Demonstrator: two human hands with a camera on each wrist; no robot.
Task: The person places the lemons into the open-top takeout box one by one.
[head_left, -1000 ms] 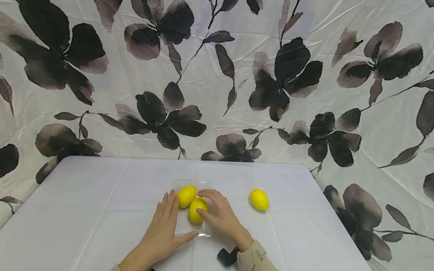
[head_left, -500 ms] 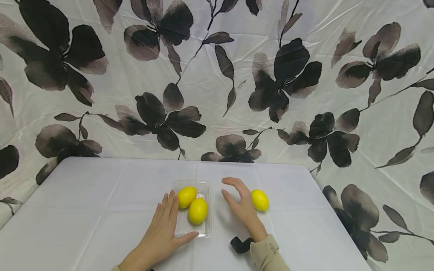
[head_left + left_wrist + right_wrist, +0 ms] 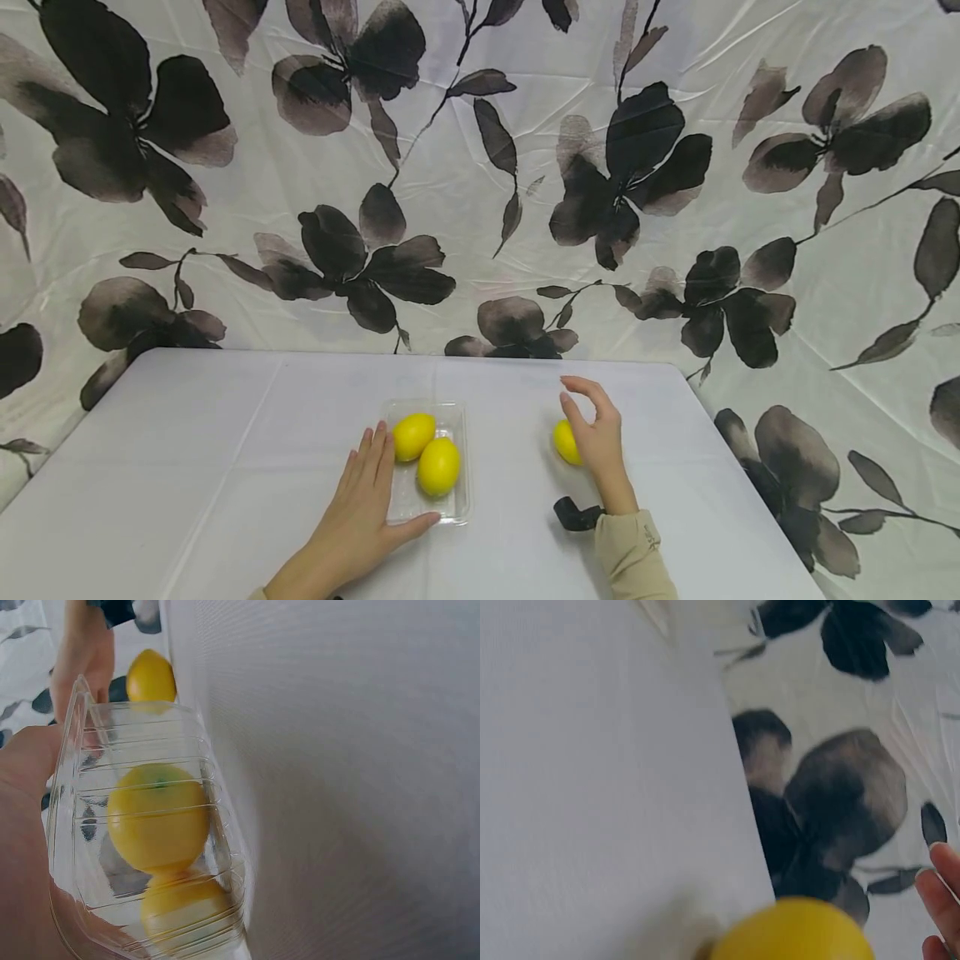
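Observation:
Two yellow lemons, the rear one (image 3: 413,437) and the front one (image 3: 438,467), lie in a clear plastic container (image 3: 405,505) on the white table. My left hand (image 3: 350,507) rests along the container's left side, fingers straight and thumb spread across its near edge. A third lemon (image 3: 565,443) lies on the table to the right, partly hidden by my right hand (image 3: 602,433). That hand hovers over it with thumb and fingers apart in a loose curve. In the right wrist view the lemon (image 3: 795,934) shows at the bottom, apart from the fingers (image 3: 941,896).
The white-covered table (image 3: 187,483) reaches back to a floral cloth (image 3: 510,192) hung behind it. A black wrist-worn device (image 3: 577,515) juts out by my right sleeve (image 3: 633,550).
My right hand has left the container's front lemon and moved right to the lone lemon. The left hand and the two lemons in the container look unmoved.

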